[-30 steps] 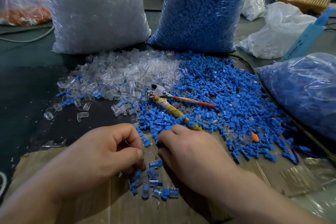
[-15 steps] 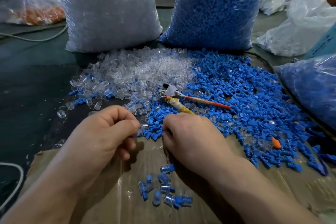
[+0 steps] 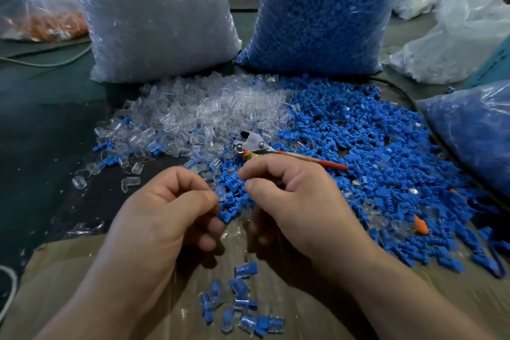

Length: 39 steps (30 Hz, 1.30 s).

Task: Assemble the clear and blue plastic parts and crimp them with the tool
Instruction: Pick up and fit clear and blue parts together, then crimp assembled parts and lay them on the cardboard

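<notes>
Head view, workbench. We see both hands raised just above the near edge of the blue parts pile (image 3: pixel 364 146), fingertips almost meeting. The left hand (image 3: pixel 165 210) has its fingers curled, and thumb and forefinger pinch a small clear part (image 3: pixel 221 193). The right hand (image 3: pixel 298 201) is likewise curled, with thumb and forefinger tips pressed together; we cannot tell whether a piece sits between them (the blue heap directly behind hides any outline).

The crimping tool (image 3: pixel 256 145) lies on the heap just beyond the right knuckles, metal head toward the clear parts pile (image 3: pixel 207 113), its red handle pointing right across the blue parts. Neither hand touches it.

Below the hands, a small cluster of assembled pieces (image 3: pixel 240 303), clear shells with blue inserts, lies on the cardboard sheet (image 3: pixel 289 298).

Behind the two piles stand the bag of clear parts (image 3: pixel 154 16) on the left and the bag of blue parts (image 3: pixel 323 11) on the right. A second blue-filled bag (image 3: pixel 474 130) lies at the right edge. One orange piece (image 3: pixel 420 225) rests among the blue parts at the right.
</notes>
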Motion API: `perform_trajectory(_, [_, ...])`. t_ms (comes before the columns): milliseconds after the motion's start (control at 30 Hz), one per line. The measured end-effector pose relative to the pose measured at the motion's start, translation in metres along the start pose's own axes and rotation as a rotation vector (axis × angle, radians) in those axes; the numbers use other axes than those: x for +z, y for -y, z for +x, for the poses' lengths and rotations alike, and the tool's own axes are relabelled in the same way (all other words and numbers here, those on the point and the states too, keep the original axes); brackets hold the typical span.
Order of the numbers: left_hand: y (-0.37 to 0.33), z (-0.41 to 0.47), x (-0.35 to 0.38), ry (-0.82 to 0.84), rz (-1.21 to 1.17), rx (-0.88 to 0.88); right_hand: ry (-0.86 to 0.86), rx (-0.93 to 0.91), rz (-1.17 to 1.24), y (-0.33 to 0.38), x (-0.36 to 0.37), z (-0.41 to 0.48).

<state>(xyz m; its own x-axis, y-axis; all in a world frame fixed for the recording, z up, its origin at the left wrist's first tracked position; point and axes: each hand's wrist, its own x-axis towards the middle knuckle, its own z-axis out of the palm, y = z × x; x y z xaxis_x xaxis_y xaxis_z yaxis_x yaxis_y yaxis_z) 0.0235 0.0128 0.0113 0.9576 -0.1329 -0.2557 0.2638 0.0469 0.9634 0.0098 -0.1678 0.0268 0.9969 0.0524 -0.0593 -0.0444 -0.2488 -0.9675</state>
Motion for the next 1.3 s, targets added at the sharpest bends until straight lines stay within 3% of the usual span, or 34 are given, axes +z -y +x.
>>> perform_trajectory(233, [-0.003,-0.004,0.003,-0.01,-0.025,0.048,0.032,-0.02,0.204,0.005,-0.001,0.0])
perform_trajectory(500, [-0.012,-0.014,0.011,-0.036,-0.074,0.005,-0.044,-0.305,-0.097,0.003,-0.001,-0.008])
perform_trajectory(633, [-0.011,-0.013,0.015,-0.044,-0.022,0.023,-0.067,-0.45,-0.449,0.004,0.004,-0.011])
perform_trajectory(733, [-0.011,-0.013,0.015,-0.063,0.016,0.022,-0.112,-0.475,-0.531,0.005,0.007,-0.014])
perform_trajectory(867, [-0.01,-0.016,0.017,-0.065,0.126,0.092,-0.117,-0.487,-0.621,0.008,0.009,-0.017])
perform_trajectory(1000, [-0.005,-0.016,0.019,-0.165,0.399,0.278,-0.135,-0.547,-0.763,0.014,0.011,-0.018])
perform_trajectory(1100, [-0.006,-0.016,0.018,-0.103,0.205,0.188,-0.152,-0.64,-0.804,0.016,0.014,-0.017])
perform_trajectory(1200, [-0.01,-0.014,0.014,0.029,-0.087,0.007,-0.147,-0.64,-0.605,0.011,0.012,-0.017])
perform_trajectory(1300, [-0.011,-0.012,0.015,0.118,-0.146,0.011,-0.138,-0.575,-0.468,0.005,0.008,-0.015])
